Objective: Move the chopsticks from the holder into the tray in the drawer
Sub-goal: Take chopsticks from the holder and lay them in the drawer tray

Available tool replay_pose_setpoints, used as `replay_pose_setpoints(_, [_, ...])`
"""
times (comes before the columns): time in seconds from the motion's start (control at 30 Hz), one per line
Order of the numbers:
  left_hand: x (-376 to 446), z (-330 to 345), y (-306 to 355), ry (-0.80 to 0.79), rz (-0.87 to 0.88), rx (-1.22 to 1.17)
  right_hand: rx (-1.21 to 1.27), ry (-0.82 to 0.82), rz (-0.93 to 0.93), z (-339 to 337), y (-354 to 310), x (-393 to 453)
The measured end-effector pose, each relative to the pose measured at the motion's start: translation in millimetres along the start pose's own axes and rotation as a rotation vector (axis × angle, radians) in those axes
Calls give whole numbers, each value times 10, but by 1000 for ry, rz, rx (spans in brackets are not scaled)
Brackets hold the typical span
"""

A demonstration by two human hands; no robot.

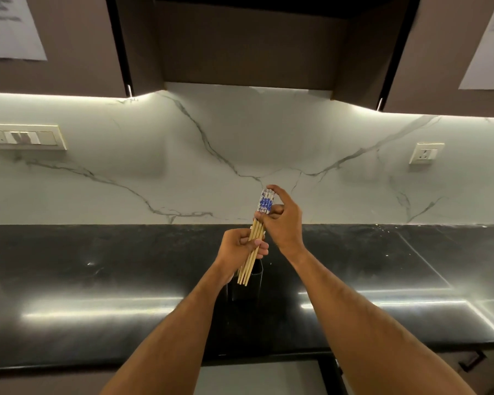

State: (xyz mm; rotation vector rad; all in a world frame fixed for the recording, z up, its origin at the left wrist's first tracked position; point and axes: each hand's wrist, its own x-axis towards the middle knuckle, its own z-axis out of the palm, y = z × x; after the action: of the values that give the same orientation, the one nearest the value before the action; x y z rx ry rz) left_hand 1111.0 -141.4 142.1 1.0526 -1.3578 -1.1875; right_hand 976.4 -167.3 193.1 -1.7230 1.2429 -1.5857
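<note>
Above the black counter (97, 280) I see both my left hand (241, 248) and right hand (283, 220) clasping the chopsticks (255, 238), lifted clear of the holder (244, 289); drawer and tray are out of view.

Black countertop (97, 280), marble backsplash (240, 138), two socket plates (26, 137) (426, 153), brown cabinets (69, 67).

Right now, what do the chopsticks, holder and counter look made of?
Chopsticks: pale tan, matte, likely bamboo or wood, with blue-and-white patterned tops.
Holder: dark and smooth, perhaps metal or plastic; unclear.
Counter: black polished stone, judging by mirror-like light streaks.
</note>
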Motion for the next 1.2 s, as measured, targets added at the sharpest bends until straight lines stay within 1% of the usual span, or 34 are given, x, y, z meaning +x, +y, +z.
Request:
replay_pose_setpoints(0.13, [-327,39,81,-19,-29,21,46,21,48,-80,-182,-252])
replay_pose_setpoints(0.27, [-596,32,112,-59,-61,31,144,69,187,-141,-258,-501])
replay_pose_setpoints(0.4, [-910,-54,25,-143,-164,68,204,157,369,-201,-229,-881])
replay_pose_setpoints(0.5, [-1133,-75,-66,-185,-221,134,293,169,457,-222,-169,-1216])
replay_pose_setpoints(0.6, [-1301,-55,-171,-176,-256,219,365,157,518,-258,-80,-1500])
replay_pose_setpoints(0.67, [-1421,-42,-266,-158,-277,315,305,143,557,-291,-8,-1658])
replay_pose_setpoints(0.77, [-1597,-28,-438,-157,-270,516,20,95,552,-365,100,-1875])
replay_pose_setpoints(0.83, [-1690,-14,-541,-188,-277,662,-179,30,463,-426,160,-2024])
replay_pose_setpoints(0.9, [-1762,7,-642,-232,-299,819,-403,-83,318,-484,223,-2166])
replay_pose_setpoints(0.97, [-1819,52,-734,-280,-303,962,-572,-278,210,-502,261,-2301])
replay_pose_setpoints(1.1, [-1941,237,-932,-376,-307,1155,-825,-764,161,-425,407,-2602])
replay_pose_setpoints(1.13, [-1983,279,-1000,-390,-303,1175,-900,-845,147,-406,457,-2689])
replay_pose_setpoints(1.2, [-2101,338,-1164,-407,-272,1188,-1000,-926,137,-404,563,-2871])
